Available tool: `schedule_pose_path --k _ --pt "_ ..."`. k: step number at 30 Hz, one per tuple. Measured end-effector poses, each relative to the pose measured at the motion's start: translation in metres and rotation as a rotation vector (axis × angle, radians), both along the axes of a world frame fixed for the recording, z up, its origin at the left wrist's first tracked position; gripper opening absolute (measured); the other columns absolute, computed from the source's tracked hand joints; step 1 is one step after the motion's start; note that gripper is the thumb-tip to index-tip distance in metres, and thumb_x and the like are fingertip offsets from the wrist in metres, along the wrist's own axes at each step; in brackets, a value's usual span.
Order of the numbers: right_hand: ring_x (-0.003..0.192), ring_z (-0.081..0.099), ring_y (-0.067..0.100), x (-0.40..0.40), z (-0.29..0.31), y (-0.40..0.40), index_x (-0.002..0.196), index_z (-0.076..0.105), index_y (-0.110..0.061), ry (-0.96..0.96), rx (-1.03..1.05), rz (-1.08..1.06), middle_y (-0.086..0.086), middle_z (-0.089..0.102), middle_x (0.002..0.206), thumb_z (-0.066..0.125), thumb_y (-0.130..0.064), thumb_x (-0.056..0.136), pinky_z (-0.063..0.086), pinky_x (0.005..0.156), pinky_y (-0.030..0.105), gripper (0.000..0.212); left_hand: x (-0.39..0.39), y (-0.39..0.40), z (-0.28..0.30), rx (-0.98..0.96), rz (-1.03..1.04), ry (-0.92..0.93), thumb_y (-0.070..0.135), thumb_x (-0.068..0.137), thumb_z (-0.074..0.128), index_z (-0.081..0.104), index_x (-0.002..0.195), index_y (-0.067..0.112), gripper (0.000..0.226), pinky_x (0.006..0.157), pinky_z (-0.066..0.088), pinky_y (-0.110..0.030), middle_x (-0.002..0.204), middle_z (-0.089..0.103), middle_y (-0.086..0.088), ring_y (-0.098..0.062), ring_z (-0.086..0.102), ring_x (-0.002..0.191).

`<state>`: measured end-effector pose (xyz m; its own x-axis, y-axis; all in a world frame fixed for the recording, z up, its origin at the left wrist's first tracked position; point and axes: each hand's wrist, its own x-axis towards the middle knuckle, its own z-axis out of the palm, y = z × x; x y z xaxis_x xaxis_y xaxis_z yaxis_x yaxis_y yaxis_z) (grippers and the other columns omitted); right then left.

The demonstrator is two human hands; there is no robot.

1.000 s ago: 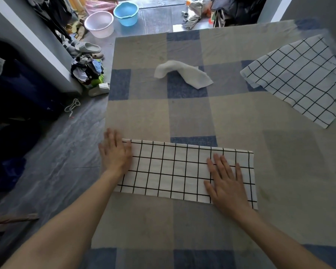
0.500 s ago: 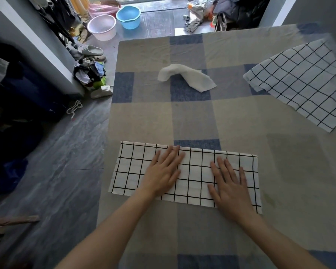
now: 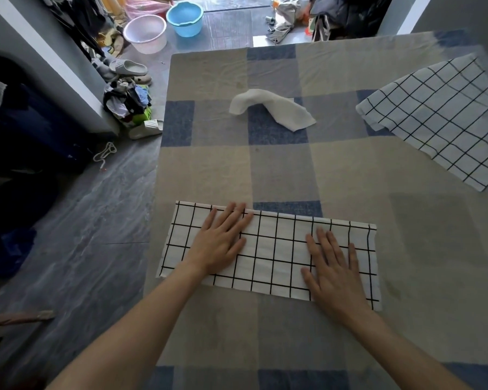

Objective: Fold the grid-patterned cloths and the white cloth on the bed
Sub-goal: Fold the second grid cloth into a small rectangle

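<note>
left fingers [image 3: 231, 218] straight, spread slightly, pressed flat on folded grid cloth [image 3: 276, 254]; tips at its far edge. left hand [image 3: 220, 243] on cloth's left half. right fingers [image 3: 326, 246] straight, spread wide, flat on same cloth; right hand [image 3: 333, 270] on its right half. folded grid cloth lying as long strip on near part of bed [image 3: 279, 170]. beyond folded grid cloth: crumpled white cloth [image 3: 271, 109]. far right of folded grid cloth: second grid cloth [image 3: 440, 119], spread flat.
</note>
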<state>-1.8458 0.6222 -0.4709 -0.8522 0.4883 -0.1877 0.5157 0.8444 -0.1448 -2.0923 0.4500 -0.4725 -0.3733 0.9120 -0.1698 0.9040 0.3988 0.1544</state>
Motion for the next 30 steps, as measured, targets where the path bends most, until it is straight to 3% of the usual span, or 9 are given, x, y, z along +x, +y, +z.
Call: schedule_pose_path --k 3,6,12,15,22,26,30 --pt "0.148 0.005 0.023 -0.014 0.009 -0.007 0.15 0.025 -0.017 0.06 -0.032 -0.06 0.009 0.011 0.16 0.037 -0.045 0.086 0.004 0.116 0.058 0.071 0.002 0.0 0.0 0.009 -0.004 0.014 0.044 0.101 0.025 0.001 0.154 0.031 0.06 0.119 0.004 -0.047 0.162 -0.005 0.008 -0.012 -0.009 0.148" --pt "0.149 0.003 0.024 -0.055 0.023 -0.028 0.151 0.022 -0.012 0.177 -0.085 0.068 0.01 0.01 0.16 0.039 -0.035 0.089 0.009 0.118 0.054 0.068 0.001 -0.001 -0.001 0.012 -0.012 0.016 0.045 0.1 0.023 0.001 0.155 0.03 0.06 0.119 0.004 -0.048 0.162 -0.005 0.007 -0.013 -0.009 0.149" --pt "0.149 0.006 0.018 -0.126 0.01 -0.062 0.154 0.015 -0.016 0.177 -0.179 0.13 0.001 0.009 0.162 0.026 -0.039 0.098 0.005 0.118 0.045 0.061 -0.001 -0.001 -0.004 0.02 -0.022 -0.005 0.041 0.098 0.02 0.006 0.155 0.021 0.062 0.118 0.01 -0.05 0.163 0.0 0.002 -0.016 -0.004 0.149" --pt "0.149 0.006 0.016 -0.117 -0.002 -0.051 0.153 0.016 -0.018 0.136 -0.14 0.106 0.001 0.012 0.162 0.026 -0.041 0.098 0.005 0.118 0.045 0.061 -0.001 0.0 -0.003 0.031 -0.02 -0.008 0.043 0.098 0.024 0.012 0.155 0.023 0.061 0.119 0.011 -0.05 0.163 0.004 0.003 -0.016 0.0 0.149" --pt "0.147 -0.01 0.009 -0.053 -0.002 0.011 0.154 0.003 -0.026 0.063 -0.06 -0.067 -0.006 -0.003 0.162 0.025 -0.049 0.096 -0.001 0.119 0.042 0.066 -0.002 -0.001 -0.002 0.011 0.008 0.02 0.048 0.097 0.025 0.011 0.154 0.031 0.061 0.119 0.008 -0.046 0.162 0.004 0.008 -0.013 -0.001 0.149" --pt "0.148 -0.003 0.009 -0.011 0.0 0.052 0.154 0.008 -0.027 0.046 -0.028 -0.181 -0.006 0.003 0.162 0.023 -0.051 0.094 0.006 0.12 0.045 0.067 -0.011 -0.016 -0.004 0.013 0.183 -0.006 0.052 0.095 0.023 0.008 0.154 0.034 0.063 0.12 0.003 -0.046 0.162 -0.002 0.01 -0.013 -0.006 0.149" --pt "0.148 -0.007 0.008 0.004 0.002 0.071 0.154 0.002 -0.025 0.012 0.008 -0.214 -0.006 -0.003 0.162 0.018 -0.053 0.093 0.0 0.12 0.041 0.069 -0.026 -0.04 -0.002 0.005 0.361 -0.036 0.053 0.093 0.016 0.003 0.154 0.036 0.064 0.12 -0.001 -0.044 0.162 -0.007 0.01 -0.01 -0.012 0.148"
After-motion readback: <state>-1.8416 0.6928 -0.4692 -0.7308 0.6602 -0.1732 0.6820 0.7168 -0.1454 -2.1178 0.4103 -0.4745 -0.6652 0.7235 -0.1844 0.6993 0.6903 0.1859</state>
